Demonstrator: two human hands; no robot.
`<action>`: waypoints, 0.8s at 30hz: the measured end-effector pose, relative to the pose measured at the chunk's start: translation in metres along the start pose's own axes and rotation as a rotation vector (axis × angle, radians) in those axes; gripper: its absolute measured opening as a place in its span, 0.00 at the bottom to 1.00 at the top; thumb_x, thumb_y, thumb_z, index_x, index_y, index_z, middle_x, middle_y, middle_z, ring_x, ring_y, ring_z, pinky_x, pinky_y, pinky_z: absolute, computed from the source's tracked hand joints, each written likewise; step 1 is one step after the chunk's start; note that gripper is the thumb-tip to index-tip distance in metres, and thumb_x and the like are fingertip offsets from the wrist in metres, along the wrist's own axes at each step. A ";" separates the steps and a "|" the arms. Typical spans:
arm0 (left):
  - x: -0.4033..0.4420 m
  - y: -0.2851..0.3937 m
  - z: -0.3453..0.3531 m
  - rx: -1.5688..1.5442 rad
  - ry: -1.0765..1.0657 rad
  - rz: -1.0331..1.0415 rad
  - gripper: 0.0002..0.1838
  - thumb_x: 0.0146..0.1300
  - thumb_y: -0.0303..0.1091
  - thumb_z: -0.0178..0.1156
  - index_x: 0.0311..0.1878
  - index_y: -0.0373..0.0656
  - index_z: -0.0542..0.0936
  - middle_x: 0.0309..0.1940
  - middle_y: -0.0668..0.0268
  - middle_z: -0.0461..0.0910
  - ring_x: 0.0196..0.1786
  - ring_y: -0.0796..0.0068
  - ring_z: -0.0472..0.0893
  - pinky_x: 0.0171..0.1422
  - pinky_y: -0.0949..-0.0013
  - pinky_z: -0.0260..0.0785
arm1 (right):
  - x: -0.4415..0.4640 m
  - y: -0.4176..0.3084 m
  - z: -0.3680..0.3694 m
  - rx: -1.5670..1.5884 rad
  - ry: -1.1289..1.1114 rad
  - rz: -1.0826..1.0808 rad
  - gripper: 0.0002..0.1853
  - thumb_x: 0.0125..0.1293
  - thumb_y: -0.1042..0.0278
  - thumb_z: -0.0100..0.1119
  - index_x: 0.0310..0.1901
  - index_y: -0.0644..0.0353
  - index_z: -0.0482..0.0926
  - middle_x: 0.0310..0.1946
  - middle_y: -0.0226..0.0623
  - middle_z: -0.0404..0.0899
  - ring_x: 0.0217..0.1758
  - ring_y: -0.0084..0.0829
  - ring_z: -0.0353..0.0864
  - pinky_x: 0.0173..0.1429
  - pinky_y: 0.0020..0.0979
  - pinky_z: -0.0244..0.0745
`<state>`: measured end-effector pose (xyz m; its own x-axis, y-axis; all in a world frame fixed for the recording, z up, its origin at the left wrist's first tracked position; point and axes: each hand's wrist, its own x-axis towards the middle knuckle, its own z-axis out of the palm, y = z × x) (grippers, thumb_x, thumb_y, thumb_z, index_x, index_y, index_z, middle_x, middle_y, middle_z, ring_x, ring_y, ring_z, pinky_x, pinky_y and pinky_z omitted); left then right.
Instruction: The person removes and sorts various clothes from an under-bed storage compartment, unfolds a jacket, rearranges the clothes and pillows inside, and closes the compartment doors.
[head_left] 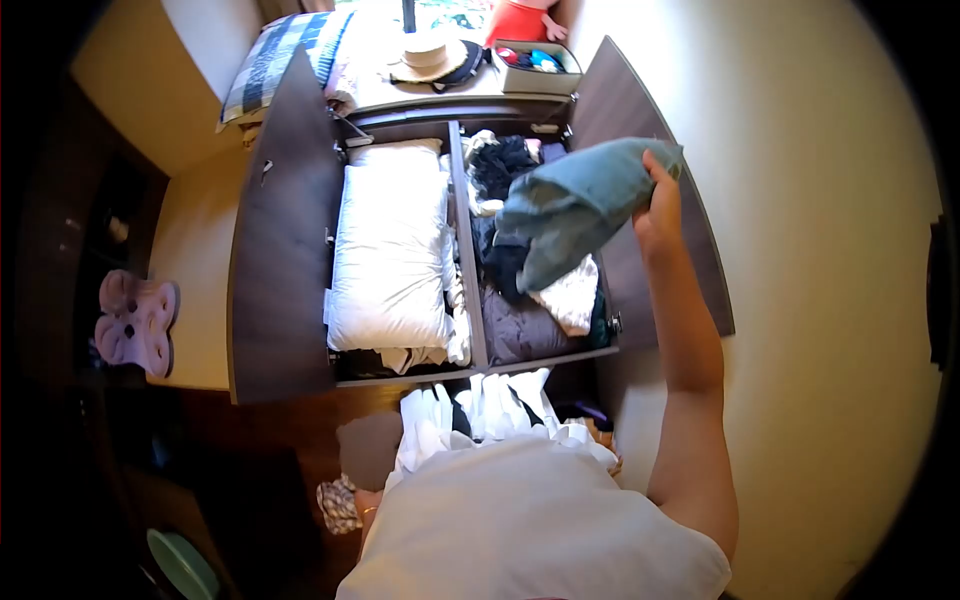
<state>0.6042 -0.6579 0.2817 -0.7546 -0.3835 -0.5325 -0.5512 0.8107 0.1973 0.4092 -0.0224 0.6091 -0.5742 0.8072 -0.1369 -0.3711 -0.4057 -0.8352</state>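
My right hand (657,205) is raised over the right compartment of a dark wooden storage chest, its fingers closed on one end of a grey-green garment (585,195). The cloth hangs down to the left above folded clothes (525,325), hiding part of them. Black clothes (500,165) and a white patterned cloth (570,297) show around it. Low down beside my body, only a sliver of my left hand (368,500) and a bracelet show; its fingers are hidden. Next to it are a crumpled patterned cloth (338,507) and a grey-brown rounded thing (372,450).
White pillows (393,250) fill the left compartment. Two lid doors stand raised, left (285,240) and right (640,130). Behind are a straw hat (428,58), a fabric bin (535,75) and a plaid cushion (285,60). A pink seat cushion (137,320) lies left.
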 end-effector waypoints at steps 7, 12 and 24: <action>-0.084 0.027 0.054 -0.240 0.097 -0.265 0.26 0.33 0.41 0.71 0.33 0.30 0.80 0.34 0.45 0.82 0.41 0.50 0.82 0.45 0.60 0.73 | 0.147 0.036 0.020 0.248 0.050 -0.078 0.20 0.60 0.69 0.62 0.54 0.62 0.72 0.48 0.40 0.77 0.50 0.38 0.77 0.55 0.39 0.74; -0.127 0.048 0.061 -0.344 0.159 -0.333 0.25 0.32 0.39 0.71 0.32 0.29 0.80 0.33 0.44 0.82 0.40 0.51 0.82 0.44 0.61 0.73 | 0.212 0.225 -0.126 0.006 0.268 0.317 0.04 0.59 0.68 0.57 0.34 0.56 0.73 0.24 0.33 0.70 0.25 0.30 0.72 0.24 0.37 0.67; -0.099 0.205 -0.066 -0.688 0.197 0.211 0.28 0.37 0.25 0.64 0.49 0.34 0.77 0.45 0.58 0.82 0.48 0.65 0.80 0.55 0.67 0.70 | -0.025 0.258 -0.311 -0.795 -0.200 1.107 0.15 0.63 0.68 0.56 0.52 0.54 0.73 0.45 0.34 0.77 0.45 0.32 0.79 0.44 0.32 0.77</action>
<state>0.5427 -0.4827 0.4290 -0.8830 -0.3756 -0.2815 -0.4373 0.4405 0.7840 0.5550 -0.0137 0.2316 -0.4132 0.1243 -0.9021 0.8186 -0.3832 -0.4278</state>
